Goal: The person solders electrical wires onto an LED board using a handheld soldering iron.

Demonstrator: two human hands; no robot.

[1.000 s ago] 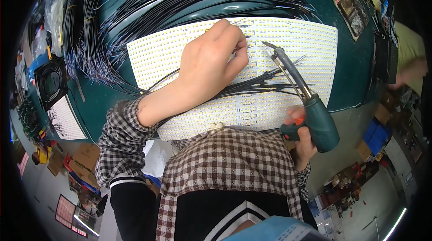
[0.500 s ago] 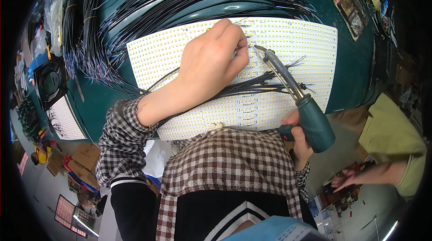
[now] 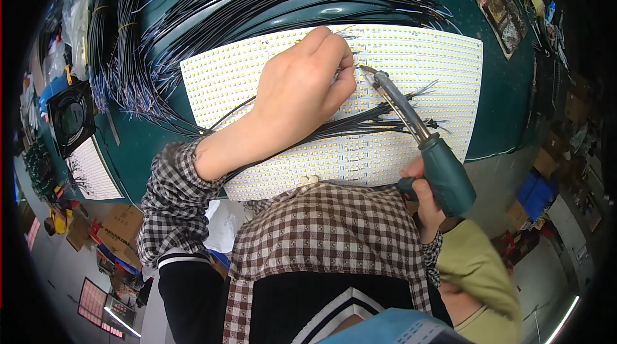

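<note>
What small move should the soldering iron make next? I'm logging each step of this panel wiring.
Probably ease the soldering iron tip down onto the joint: it sits just beside the left hand fingertips, which pinch a wire end against the white LED panel.

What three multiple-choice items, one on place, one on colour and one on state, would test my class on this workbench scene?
1. Where does the soldering iron's tip sit?
A. On the white LED panel by the left hand's fingers
B. On the floor
C. On the black fan

2. What colour is the iron's handle?
A. Red
B. Teal green
C. White

3. How is the iron held?
A. Lying loose on the bench
B. Gripped in the right hand
C. Hanging from a hook

Answers: 1 A, the soldering iron meets the LED panel beside the left hand; 2 B, the handle is teal; 3 B, the right hand closes round it.
</note>
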